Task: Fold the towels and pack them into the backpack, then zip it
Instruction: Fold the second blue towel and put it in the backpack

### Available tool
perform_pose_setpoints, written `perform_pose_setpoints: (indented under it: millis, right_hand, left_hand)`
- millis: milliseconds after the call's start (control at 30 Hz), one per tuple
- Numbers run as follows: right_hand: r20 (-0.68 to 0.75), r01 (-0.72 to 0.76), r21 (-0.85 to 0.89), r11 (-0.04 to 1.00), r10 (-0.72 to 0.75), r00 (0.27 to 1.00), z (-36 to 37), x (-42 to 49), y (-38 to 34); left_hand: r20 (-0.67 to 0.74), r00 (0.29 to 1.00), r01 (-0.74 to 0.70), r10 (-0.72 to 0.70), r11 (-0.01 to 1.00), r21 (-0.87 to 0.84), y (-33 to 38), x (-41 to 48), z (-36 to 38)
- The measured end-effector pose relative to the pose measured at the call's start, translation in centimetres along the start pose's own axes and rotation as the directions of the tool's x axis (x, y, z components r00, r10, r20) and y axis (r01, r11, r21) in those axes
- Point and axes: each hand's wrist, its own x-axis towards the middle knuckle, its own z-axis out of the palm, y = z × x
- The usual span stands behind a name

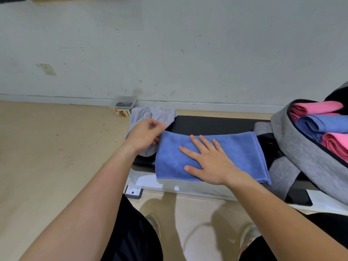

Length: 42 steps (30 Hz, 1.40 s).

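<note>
Black shorts (135, 232) sit lowest in view, and both bare arms reach forward over them to a black bench (207, 125). The right hand (205, 159) lies flat, fingers spread, pressing on a folded blue towel (169, 157). The left hand (146, 136) is at the towel's left edge with its fingers curled. I cannot tell whether it pinches that edge or the crumpled pale grey towel (150, 113) beneath it.

The blue towel lies in the middle of the bench with its long axis running left to right. Its right end points at the open grey backpack (301, 147), which already holds pink and blue towels.

The towel's near edge hangs over the front of the bench. A careless tug could probably slide it onto the floor, shift its layers, or drag the grey towel along.
</note>
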Motion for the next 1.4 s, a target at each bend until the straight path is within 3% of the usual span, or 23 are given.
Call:
perform_pose_setpoints:
  millis: [100,200,367,533,600,767,933,1167,1300,1400]
  right_hand:
    - [0.000,0.008,0.025,1.000,-0.008,1.000,-0.1,-0.1,-0.1]
    - [-0.043,-0.013,0.115,0.993,0.018,0.999,-0.7,-0.6,0.6]
    - [0.032,-0.136,0.033,0.990,0.135,0.990,-1.8,-2.3,3.6]
    - [0.081,-0.162,0.096,0.982,0.155,0.985,-2.0,-2.7,4.2]
    - [0.093,-0.163,0.104,0.981,0.154,0.984,-2.3,-2.7,4.3]
    - [0.114,-0.195,0.088,0.977,0.185,0.976,-2.5,-2.7,3.9]
    - [0.054,-0.192,0.037,0.981,0.190,0.980,-1.1,-0.1,1.6]
    - [0.036,-0.175,0.060,0.983,0.173,0.984,-2.4,-0.6,1.8]
    - [-0.104,-0.262,0.042,0.964,0.265,0.959,-4.4,-4.6,6.3]
    - [-0.046,-0.335,0.138,0.932,0.344,0.938,-3.9,-6.7,7.3]
  left_hand:
    - [-0.016,0.999,-0.042,0.046,0.981,0.188,-0.1,-0.2,0.3]
    - [-0.073,0.995,-0.060,0.068,0.993,0.100,0.1,-0.1,0.7]
    - [-0.067,0.997,-0.031,0.033,0.999,0.032,0.3,-0.3,1.6]
    - [0.014,0.993,0.111,-0.120,0.949,0.295,0.5,-1.2,1.9]
    - [0.007,0.995,0.092,-0.100,0.937,0.338,0.9,-1.7,1.8]
    - [-0.062,0.998,-0.006,0.007,1.000,0.016,2.6,-2.1,1.3]
    - [-0.094,0.989,-0.127,0.115,0.982,-0.138,5.6,-1.8,0.6]
    - [-0.015,0.991,-0.137,0.136,0.989,-0.055,9.0,-0.9,4.8]
    - [0.084,0.990,-0.115,0.110,0.991,0.061,9.8,-0.6,8.8]
    - [0.103,0.992,-0.091,0.076,0.985,0.150,10.1,-0.8,11.7]
